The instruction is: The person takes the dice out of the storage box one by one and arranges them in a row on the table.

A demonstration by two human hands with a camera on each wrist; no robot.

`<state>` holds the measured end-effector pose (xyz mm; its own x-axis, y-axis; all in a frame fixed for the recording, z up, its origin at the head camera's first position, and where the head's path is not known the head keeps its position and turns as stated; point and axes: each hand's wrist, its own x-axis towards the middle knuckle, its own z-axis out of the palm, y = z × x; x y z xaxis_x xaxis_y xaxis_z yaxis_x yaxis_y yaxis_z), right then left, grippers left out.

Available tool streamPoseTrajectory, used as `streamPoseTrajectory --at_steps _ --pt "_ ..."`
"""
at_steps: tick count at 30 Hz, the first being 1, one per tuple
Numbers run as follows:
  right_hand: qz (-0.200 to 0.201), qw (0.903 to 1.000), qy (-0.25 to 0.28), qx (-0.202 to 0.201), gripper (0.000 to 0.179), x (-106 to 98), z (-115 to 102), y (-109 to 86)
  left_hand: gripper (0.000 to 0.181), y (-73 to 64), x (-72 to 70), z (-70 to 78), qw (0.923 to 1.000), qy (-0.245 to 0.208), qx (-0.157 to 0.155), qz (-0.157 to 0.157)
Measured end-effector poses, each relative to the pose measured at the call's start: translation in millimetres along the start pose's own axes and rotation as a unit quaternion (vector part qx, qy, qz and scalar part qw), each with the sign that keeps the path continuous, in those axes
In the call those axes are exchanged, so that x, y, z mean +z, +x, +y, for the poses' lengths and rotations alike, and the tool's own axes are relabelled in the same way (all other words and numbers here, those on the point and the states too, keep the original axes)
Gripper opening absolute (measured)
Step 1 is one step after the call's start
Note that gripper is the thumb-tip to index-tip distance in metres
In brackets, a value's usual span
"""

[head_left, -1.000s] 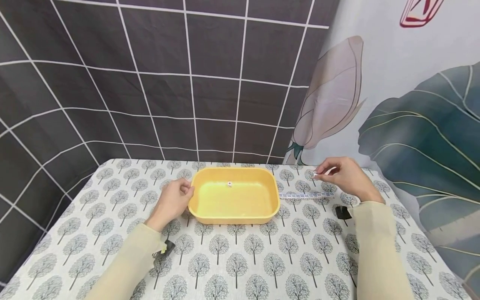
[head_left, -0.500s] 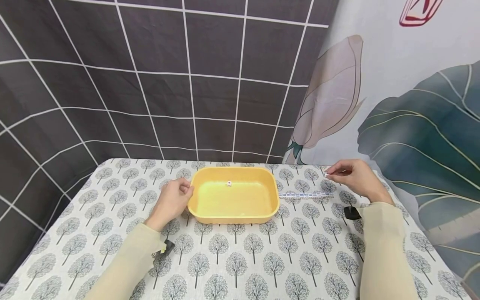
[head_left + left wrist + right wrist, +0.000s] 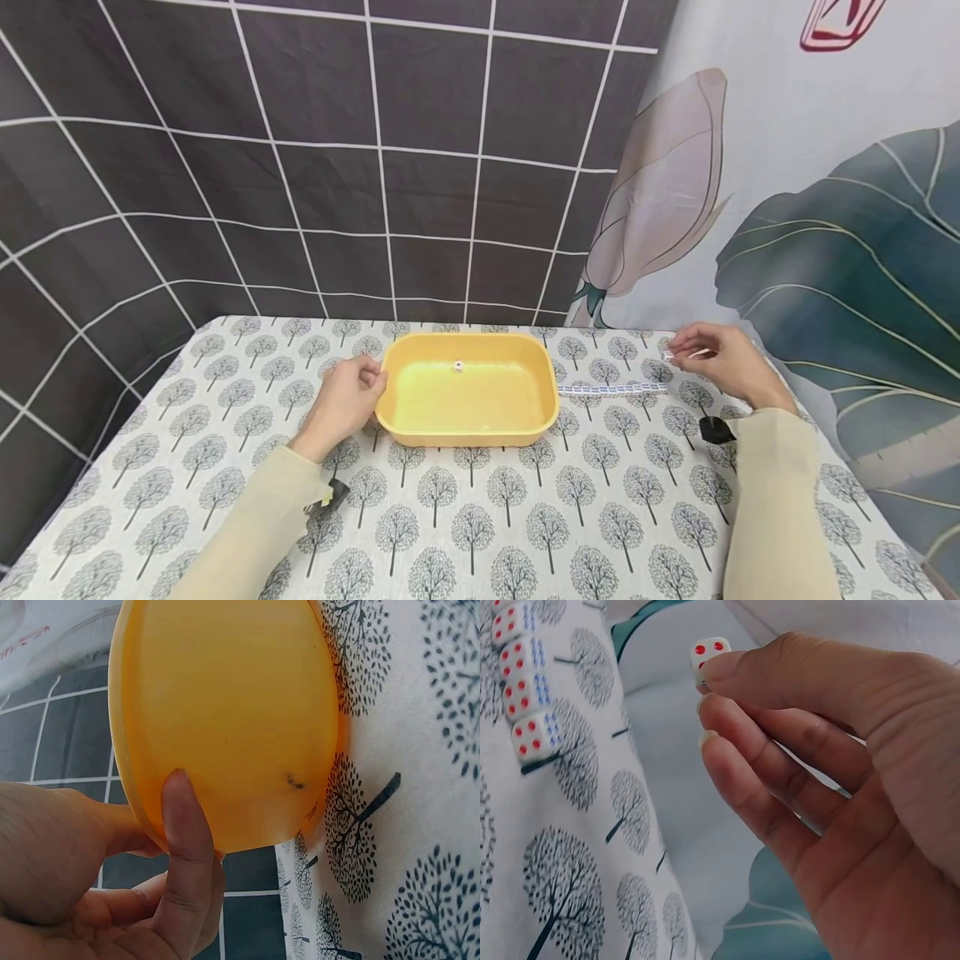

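My left hand (image 3: pixel 347 402) grips the left end of a yellow plastic basin (image 3: pixel 467 439), its thumb and fingers at the rim. In the left wrist view a finger lies against the basin's outer wall (image 3: pixel 232 712). One small white die (image 3: pixel 458 366) lies inside, toward the back. Beyond the basin's right end, my right hand (image 3: pixel 716 358) pinches another white die (image 3: pixel 709 654) between thumb and fingertip, red pips showing. Below that hand, a straight row of dice (image 3: pixel 615 389) runs rightward from the basin, with red pips and blue pips on their faces (image 3: pixel 525 697).
The table wears a white cloth (image 3: pixel 435 533) printed with dark trees. Behind it hangs a dark curtain (image 3: pixel 315 183) with white grid lines. At the right, a pale curtain (image 3: pixel 675 275) carries flower and leaf prints.
My right hand has moved rightward with the pinched die, away from the row's middle to above its right end. The left hand and the basin have stayed in place.
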<state>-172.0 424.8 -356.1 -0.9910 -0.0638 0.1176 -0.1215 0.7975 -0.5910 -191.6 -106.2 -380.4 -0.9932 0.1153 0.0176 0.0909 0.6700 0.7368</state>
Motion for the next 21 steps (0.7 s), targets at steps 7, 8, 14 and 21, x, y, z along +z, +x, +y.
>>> streamPoseTrajectory --at_steps 7,8,14,21 --pt "-0.028 0.9994 0.004 0.019 0.021 2 17 -2.2 0.026 0.7 -0.3 -1.3 1.0000 -0.001 0.002 -0.003" --pt "-0.031 0.9993 0.006 0.020 0.022 3 20 -2.3 0.026 0.8 -0.5 -1.4 1.0000 -0.002 0.002 -0.004" --pt "-0.057 0.9971 0.026 0.044 0.024 9 34 -3.7 0.026 1.4 -1.3 -0.7 1.0000 -0.006 0.005 -0.004" --pt "-0.085 0.9946 0.021 0.056 0.028 15 42 -2.3 0.026 0.6 -0.4 0.2 0.9999 -0.008 -0.002 -0.006"
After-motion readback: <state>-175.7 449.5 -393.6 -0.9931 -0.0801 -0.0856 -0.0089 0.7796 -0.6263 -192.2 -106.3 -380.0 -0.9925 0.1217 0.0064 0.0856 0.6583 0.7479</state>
